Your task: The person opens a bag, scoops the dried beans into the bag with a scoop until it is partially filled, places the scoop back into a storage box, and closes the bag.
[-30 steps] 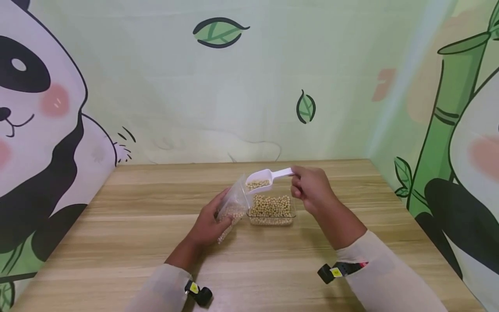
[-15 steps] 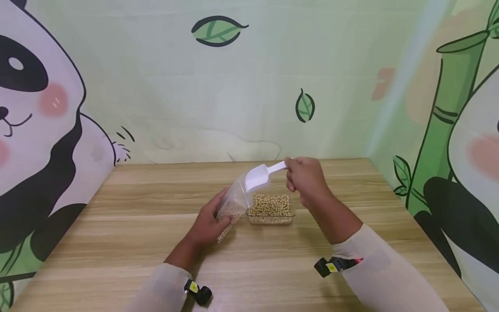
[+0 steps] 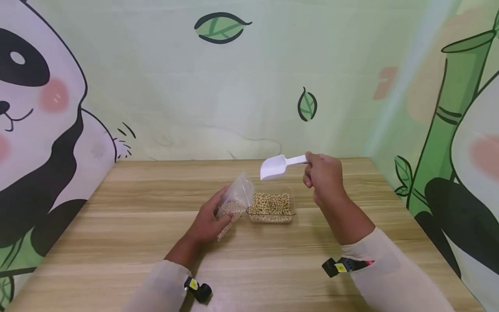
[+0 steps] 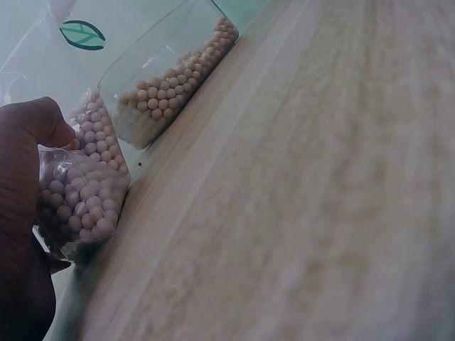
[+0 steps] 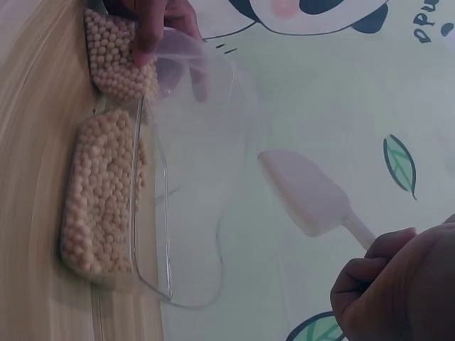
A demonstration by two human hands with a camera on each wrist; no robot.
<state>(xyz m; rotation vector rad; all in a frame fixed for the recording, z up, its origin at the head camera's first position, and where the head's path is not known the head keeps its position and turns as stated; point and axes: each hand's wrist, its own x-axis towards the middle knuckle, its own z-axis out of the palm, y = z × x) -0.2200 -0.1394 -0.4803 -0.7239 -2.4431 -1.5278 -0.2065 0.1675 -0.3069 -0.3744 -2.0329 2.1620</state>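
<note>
A clear plastic bag (image 3: 238, 195), partly filled with round beige beans (image 4: 82, 195), leans tilted on the table with its mouth up. My left hand (image 3: 210, 220) grips it around the side, the thumb pressed across the front. By its handle my right hand (image 3: 325, 177) holds a white scoop (image 3: 274, 167) above and behind a clear box (image 3: 271, 219). No beans show in the scoop. The box holds many of the same beans and stands just right of the bag. In the right wrist view the scoop (image 5: 306, 192) hangs apart from both box and bag.
A light wood-grain table (image 3: 128, 208) carries everything. Behind it stands a pale green backdrop (image 3: 156, 86) with panda, leaf and bamboo drawings, and its sides flank the table. A tiny dark speck (image 4: 140, 164) lies on the table near the bag.
The scoop first held beans at the bag's mouth, then tipped into it. Now my right hand has drawn the scoop away to the right, with no beans showing. My left hand has stayed put.
</note>
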